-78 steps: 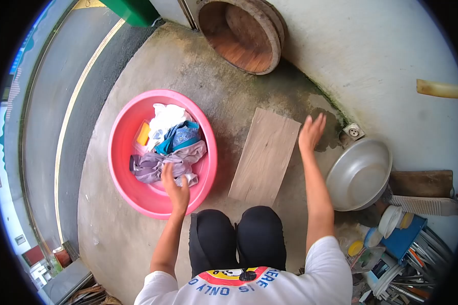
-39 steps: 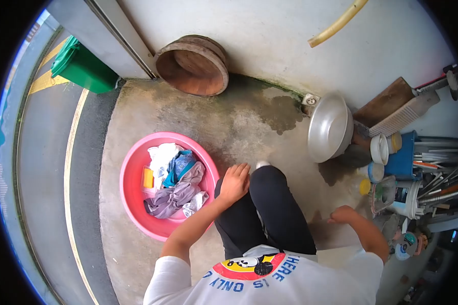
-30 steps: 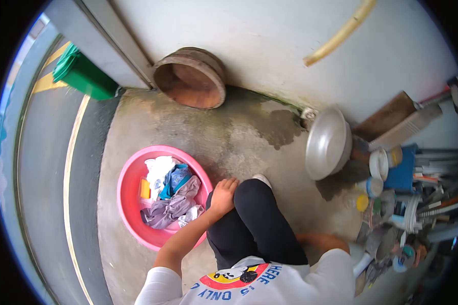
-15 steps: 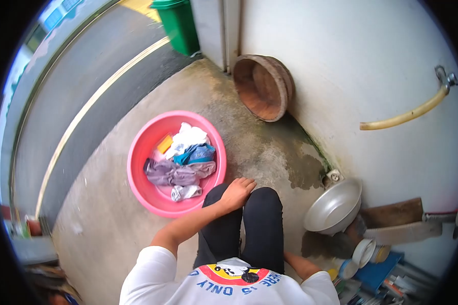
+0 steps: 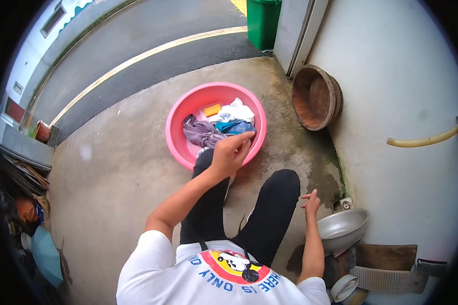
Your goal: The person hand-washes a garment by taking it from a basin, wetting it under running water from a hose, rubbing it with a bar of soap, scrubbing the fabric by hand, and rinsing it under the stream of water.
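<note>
Over the near right rim of a pink basin (image 5: 174, 147) is my left hand (image 5: 230, 154), its fingers bent and nothing visible in them; whether thumb and fingers meet is unclear. In the basin lie a purple-grey cloth (image 5: 201, 132), a white cloth (image 5: 238, 111), a blue cloth (image 5: 235, 127) and a yellow block (image 5: 212, 110). My right hand (image 5: 311, 201) hangs beside my right knee with its fingers apart and holds nothing. It is nearest to a silver metal basin (image 5: 343, 225).
A wooden tub (image 5: 315, 99) leans at the white wall, below a green bin (image 5: 263, 25). A yellowish hose (image 5: 425, 138) sticks out from the wall. Wooden boards (image 5: 387, 259) lie at lower right, and a pale blue umbrella-like object (image 5: 47, 256) at lower left.
My left hand has lifted off my knee and moved over the basin's rim. My right hand has come into view beside my leg. My knees are wider apart, and the view has turned left.
</note>
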Tool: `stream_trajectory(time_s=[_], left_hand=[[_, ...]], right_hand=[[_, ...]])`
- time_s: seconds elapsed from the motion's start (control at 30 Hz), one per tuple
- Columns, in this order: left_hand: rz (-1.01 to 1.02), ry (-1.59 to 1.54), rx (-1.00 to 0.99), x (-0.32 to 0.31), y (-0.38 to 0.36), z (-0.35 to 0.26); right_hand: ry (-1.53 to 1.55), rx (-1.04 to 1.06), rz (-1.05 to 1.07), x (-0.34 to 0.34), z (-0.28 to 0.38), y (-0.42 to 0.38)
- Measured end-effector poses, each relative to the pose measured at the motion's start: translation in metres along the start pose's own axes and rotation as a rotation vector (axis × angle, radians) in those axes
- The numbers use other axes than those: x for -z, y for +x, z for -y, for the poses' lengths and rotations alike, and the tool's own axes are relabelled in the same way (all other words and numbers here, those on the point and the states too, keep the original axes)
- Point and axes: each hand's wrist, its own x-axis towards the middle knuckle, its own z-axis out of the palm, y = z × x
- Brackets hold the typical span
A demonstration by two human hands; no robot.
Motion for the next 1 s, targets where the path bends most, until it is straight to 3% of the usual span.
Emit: stream_trajectory(time_s=[0.1, 0.17, 0.27, 0.3, 0.37, 0.47, 0.53, 0.6, 0.67, 0.77, 1.0], left_hand=[[0.042, 0.044, 0.128, 0.009, 0.008, 0.008], [0.044, 0.071, 0.066, 0.003, 0.022, 0.022], [0.177, 0.183, -0.006, -0.022, 0.033, 0.064], [0.241, 0.233, -0.059, -0.037, 0.032, 0.083], [0.582, 0.292, 0.094, -0.051, 0.021, 0.086], [0.527, 0.148, -0.154, -0.045, 0.024, 0.079], [0.515, 0.145, -0.038, -0.039, 0.032, 0.082], [0.497, 0.14, 0.027, -0.037, 0.037, 0.084], [0.48, 0.145, 0.031, -0.034, 0.043, 0.086], [0.472, 0.133, 0.032, -0.039, 0.048, 0.084], [0.52, 0.12, -0.002, -0.05, 0.048, 0.077]], right_hand=[[-0.125, 0.031, -0.033, -0.008, 0.049, 0.015], [-0.204, 0.145, 0.016, -0.009, 0.086, 0.032], [0.122, 0.256, 0.178, -0.026, 0.158, 0.033], [-0.065, 0.242, 0.3, -0.034, 0.163, 0.045], [-0.446, 0.22, 0.54, -0.059, 0.173, 0.085], [-0.8, 0.273, 0.8, -0.113, 0.114, 0.128], [-0.779, -0.032, 0.877, -0.162, 0.105, 0.122], [-0.372, -0.187, 0.921, -0.21, 0.093, 0.112], [0.0, -0.378, 0.876, -0.256, 0.078, 0.099], [0.311, -0.58, 0.642, -0.299, 0.053, 0.086], [0.495, -0.568, 0.252, -0.329, 0.047, 0.104]])
